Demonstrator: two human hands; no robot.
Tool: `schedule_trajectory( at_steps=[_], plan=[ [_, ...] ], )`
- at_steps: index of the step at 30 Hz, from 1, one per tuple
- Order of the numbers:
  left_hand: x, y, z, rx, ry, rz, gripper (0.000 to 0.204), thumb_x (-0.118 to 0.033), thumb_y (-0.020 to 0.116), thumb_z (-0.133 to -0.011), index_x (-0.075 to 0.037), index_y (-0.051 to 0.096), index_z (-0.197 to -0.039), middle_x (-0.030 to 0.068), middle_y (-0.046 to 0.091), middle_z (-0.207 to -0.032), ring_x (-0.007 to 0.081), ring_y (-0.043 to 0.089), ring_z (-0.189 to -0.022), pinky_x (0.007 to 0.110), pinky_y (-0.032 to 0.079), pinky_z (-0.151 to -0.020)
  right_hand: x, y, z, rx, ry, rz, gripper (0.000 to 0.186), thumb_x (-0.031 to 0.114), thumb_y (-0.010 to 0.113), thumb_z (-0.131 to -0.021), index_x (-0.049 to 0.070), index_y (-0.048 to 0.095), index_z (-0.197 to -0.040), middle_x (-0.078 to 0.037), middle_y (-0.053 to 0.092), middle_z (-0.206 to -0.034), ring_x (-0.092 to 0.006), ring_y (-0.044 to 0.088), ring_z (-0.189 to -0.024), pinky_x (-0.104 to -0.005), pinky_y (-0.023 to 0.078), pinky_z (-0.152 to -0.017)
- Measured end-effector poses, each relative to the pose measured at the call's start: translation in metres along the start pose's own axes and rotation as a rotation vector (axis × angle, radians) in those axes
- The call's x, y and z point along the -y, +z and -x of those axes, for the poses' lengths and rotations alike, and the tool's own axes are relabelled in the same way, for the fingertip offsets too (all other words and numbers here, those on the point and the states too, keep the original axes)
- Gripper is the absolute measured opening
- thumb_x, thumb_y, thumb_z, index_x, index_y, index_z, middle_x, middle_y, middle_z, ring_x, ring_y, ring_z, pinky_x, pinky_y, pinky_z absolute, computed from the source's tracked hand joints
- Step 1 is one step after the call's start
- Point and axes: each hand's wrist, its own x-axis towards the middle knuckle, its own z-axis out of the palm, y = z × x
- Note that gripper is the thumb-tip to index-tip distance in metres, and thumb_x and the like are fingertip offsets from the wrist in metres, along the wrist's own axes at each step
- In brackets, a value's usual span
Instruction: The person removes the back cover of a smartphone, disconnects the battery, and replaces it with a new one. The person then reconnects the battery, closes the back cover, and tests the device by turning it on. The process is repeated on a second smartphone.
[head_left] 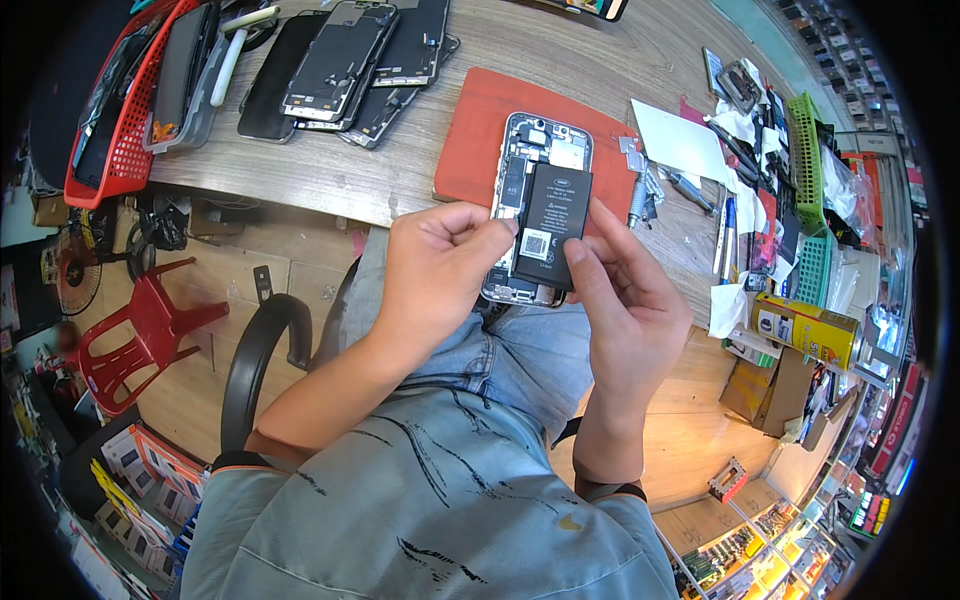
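One black phone battery (556,210) lay over the right side of one opened smartphone (514,182), above one red mat's (468,135) near edge. Both long axes ran away from the person, far ends leaning right. Of two hands, the left hand (437,262) pinched the smartphone's left edge, fingers curled; the right hand (632,305), partly closed, gripped the battery's right edge.

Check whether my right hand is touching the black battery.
Touching. The head view shows the right hand with its thumb overlapping the black battery's face near the lower right edge.
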Motion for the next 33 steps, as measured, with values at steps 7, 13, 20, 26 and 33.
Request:
schedule_trajectory(
  at_steps=[7, 13, 20, 26, 33],
  plan=[
    [0.002, -0.003, -0.002, 0.017, -0.007, 0.020, 0.014, -0.004, 0.071, -0.101, 0.007, 0.079, -0.099, 0.0059, 0.077, -0.087, 0.0055, 0.066, -0.076, 0.023, 0.052, -0.071, 0.001, 0.001, 0.001, -0.006, 0.009, -0.003, 0.042, -0.003, 0.081, -0.096, -0.002, 0.074, -0.137, -0.005, 0.078, -0.097, -0.0049, 0.068, -0.081, -0.0210, 0.056, -0.071],
    [-0.007, 0.001, 0.001, 0.051, -0.031, 0.128, 0.015, -0.005, 0.070, -0.101, 0.008, 0.079, -0.098, 0.0070, 0.077, -0.086, 0.0067, 0.067, -0.075, 0.024, 0.052, -0.069, 0.002, 0.001, 0.000, 0.000, 0.012, -0.019, 0.041, -0.003, 0.081, -0.096, -0.003, 0.074, -0.137, -0.006, 0.079, -0.098, -0.0053, 0.069, -0.081, -0.0211, 0.056, -0.071],
    [-0.004, 0.000, 0.000, 0.052, -0.011, 0.113, 0.015, -0.004, 0.070, -0.101, 0.007, 0.079, -0.099, 0.0078, 0.078, -0.088, 0.0071, 0.068, -0.075, 0.024, 0.053, -0.070, 0.000, 0.001, 0.000, -0.003, -0.003, 0.001, 0.041, -0.003, 0.081, -0.096, -0.003, 0.074, -0.136, -0.006, 0.079, -0.097, -0.0057, 0.070, -0.080, -0.0216, 0.057, -0.070],
    [0.003, 0.000, -0.001, -0.007, 0.017, 0.027, 0.014, -0.003, 0.070, -0.101, 0.007, 0.079, -0.099, 0.0072, 0.078, -0.088, 0.0066, 0.068, -0.076, 0.024, 0.053, -0.071, 0.000, 0.001, 0.000, -0.001, 0.004, -0.001, 0.041, -0.002, 0.081, -0.096, -0.003, 0.074, -0.136, -0.006, 0.079, -0.097, -0.0058, 0.070, -0.081, -0.0217, 0.057, -0.070],
    [0.006, 0.001, -0.001, -0.026, 0.013, 0.030, 0.014, -0.004, 0.070, -0.101, 0.007, 0.079, -0.098, 0.0080, 0.078, -0.087, 0.0076, 0.069, -0.073, 0.024, 0.055, -0.067, 0.001, 0.001, 0.001, 0.000, 0.012, -0.006, 0.041, -0.002, 0.081, -0.096, -0.003, 0.074, -0.137, -0.006, 0.079, -0.098, -0.0056, 0.069, -0.081, -0.0217, 0.057, -0.071]
  ],
)
